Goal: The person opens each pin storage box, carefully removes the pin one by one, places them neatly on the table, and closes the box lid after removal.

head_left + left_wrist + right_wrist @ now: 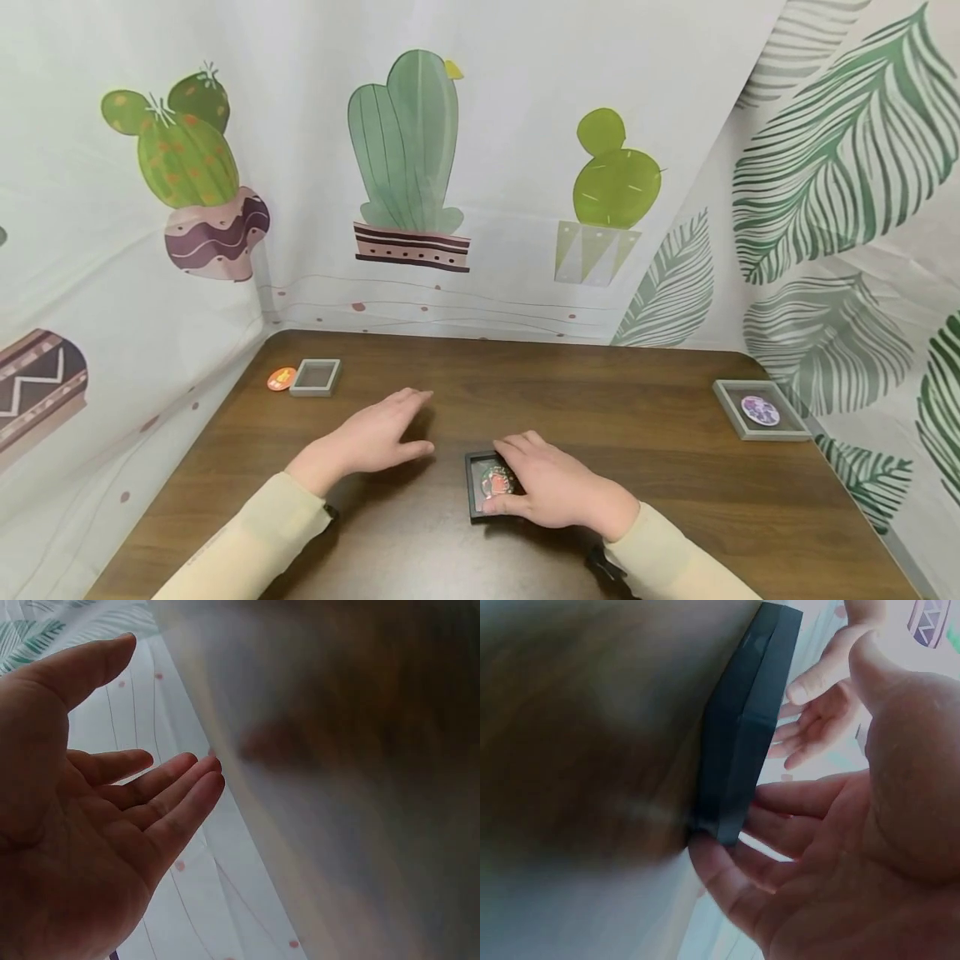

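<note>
A small black display frame [475,497] lies near the middle front of the brown table, with a round red and green badge [495,482] behind its clear face. My right hand [558,483] holds this frame from its right side, thumb across the near part of its face and fingers along the far and right edges. In the right wrist view the frame's dark side [739,727] shows, fingertips against it. My left hand [371,437] hovers over the table left of the frame, its fingers spread and holding nothing. The left wrist view shows its bare palm [82,847].
At the back left, a grey frame [316,377] stands beside an orange round badge [281,379]. Another grey frame [761,410] with a purple round badge [761,409] lies at the right edge. A cactus-printed white cloth [510,183] hangs behind the table [600,383].
</note>
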Demonstrator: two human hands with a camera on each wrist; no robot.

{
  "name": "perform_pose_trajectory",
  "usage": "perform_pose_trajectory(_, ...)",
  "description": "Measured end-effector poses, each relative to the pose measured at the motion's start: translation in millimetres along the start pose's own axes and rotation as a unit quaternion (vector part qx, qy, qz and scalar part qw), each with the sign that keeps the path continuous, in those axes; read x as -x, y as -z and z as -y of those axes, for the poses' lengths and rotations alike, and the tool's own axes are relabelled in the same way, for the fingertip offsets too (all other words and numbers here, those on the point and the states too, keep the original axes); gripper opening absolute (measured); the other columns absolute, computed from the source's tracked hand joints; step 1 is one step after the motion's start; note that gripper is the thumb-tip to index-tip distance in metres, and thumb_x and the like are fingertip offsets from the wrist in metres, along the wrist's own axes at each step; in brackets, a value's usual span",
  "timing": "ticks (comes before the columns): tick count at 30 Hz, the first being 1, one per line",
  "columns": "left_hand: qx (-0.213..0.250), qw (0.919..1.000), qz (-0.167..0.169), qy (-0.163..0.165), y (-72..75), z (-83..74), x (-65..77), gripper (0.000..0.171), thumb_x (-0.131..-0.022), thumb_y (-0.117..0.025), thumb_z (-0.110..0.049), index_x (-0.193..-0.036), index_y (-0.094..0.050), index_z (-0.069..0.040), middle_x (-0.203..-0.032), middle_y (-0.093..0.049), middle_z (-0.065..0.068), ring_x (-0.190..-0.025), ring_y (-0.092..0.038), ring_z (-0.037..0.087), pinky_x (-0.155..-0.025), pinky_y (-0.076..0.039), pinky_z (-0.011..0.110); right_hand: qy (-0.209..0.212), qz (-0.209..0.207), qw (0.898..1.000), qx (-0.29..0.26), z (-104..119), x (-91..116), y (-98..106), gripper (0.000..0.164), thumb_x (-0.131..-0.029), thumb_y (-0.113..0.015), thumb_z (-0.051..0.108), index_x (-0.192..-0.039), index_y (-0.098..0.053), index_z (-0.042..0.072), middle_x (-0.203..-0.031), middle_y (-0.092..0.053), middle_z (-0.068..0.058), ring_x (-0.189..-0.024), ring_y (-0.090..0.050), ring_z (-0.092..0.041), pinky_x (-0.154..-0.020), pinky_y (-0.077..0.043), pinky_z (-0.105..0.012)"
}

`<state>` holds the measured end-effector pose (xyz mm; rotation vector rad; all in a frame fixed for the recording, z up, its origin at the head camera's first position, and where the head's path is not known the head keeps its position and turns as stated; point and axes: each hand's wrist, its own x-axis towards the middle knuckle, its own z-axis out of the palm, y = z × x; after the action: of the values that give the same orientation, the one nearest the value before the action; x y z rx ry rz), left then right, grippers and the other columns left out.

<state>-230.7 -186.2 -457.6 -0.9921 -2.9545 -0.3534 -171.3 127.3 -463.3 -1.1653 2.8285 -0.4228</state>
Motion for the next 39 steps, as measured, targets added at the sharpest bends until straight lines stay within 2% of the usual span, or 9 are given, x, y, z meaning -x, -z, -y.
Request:
perform_pose_trajectory(10, 0.026, 0.9994, -0.002, -0.02, -3.3, -21.6, 2.5, 0.072, -0.087, -0.064, -0.057, -0.137, -0.051, -0.007, -0.132, -0.052, 0.001, -0.121, -0.048, 0.012, -0.1, -0.042, 0.036, 0.034, 0.012, 0.999, -0.033, -8.7, 6.4, 4.2, 0.101, -0.084, -0.054, 0.075, -0.148, -0.037, 0.0, -0.148, -0.041, -0.008, -0.134, -0.034, -0.019, -0.106, -0.036, -0.038)
perform_pose_trajectory(15, 0.041, 0.9986, 0.004, -0.034, -8.9, -28.8, 1.9, 0.074, -0.088, -0.062, -0.06, -0.139, -0.049, -0.008, -0.135, -0.051, 0.0, -0.122, -0.047, 0.011, -0.1, -0.042, 0.036, 0.045, 0.018, 0.998, -0.033, -11.7, 8.3, 5.2, 0.108, -0.079, -0.058, 0.077, -0.148, -0.035, -0.002, -0.149, -0.039, -0.011, -0.134, -0.034, -0.02, -0.107, -0.035, -0.038)
perform_pose_trajectory(26, 0.08, 0.9942, 0.017, -0.071, -10.1, -51.9, 8.0, 0.093, -0.085, -0.063, -0.066, -0.15, -0.034, -0.006, -0.139, -0.048, 0.004, -0.123, -0.046, 0.011, -0.1, -0.042, 0.038, 0.06, 0.024, 0.997, -0.031, -16.2, 8.6, 1.3, 0.131, -0.058, -0.069, 0.083, -0.15, -0.031, -0.002, -0.152, -0.035, -0.009, -0.136, -0.03, -0.017, -0.107, -0.034, -0.034)
perform_pose_trajectory(32, 0.073, 0.994, 0.039, -0.072, -12.2, -62.1, 11.3, 0.099, -0.082, -0.063, -0.068, -0.151, -0.032, -0.005, -0.15, -0.039, 0.012, -0.136, -0.035, 0.021, -0.105, -0.037, 0.044, 0.07, 0.028, 0.997, -0.028, -19.0, 9.0, 1.0, 0.129, -0.061, -0.071, 0.08, -0.15, -0.029, -0.003, -0.152, -0.035, -0.01, -0.136, -0.03, -0.019, -0.107, -0.034, -0.034)
perform_pose_trajectory(39, 0.065, 0.9922, 0.063, -0.086, -14.5, -73.1, 10.2, 0.1, -0.082, -0.065, -0.067, -0.149, -0.033, -0.001, -0.149, -0.039, 0.012, -0.136, -0.035, 0.025, -0.106, -0.036, 0.042, 0.067, 0.021, 0.997, -0.008, -18.2, 8.3, 0.0, 0.108, -0.073, -0.077, 0.06, -0.149, -0.034, -0.002, -0.15, -0.038, -0.008, -0.134, -0.032, -0.017, -0.106, -0.035, -0.033)
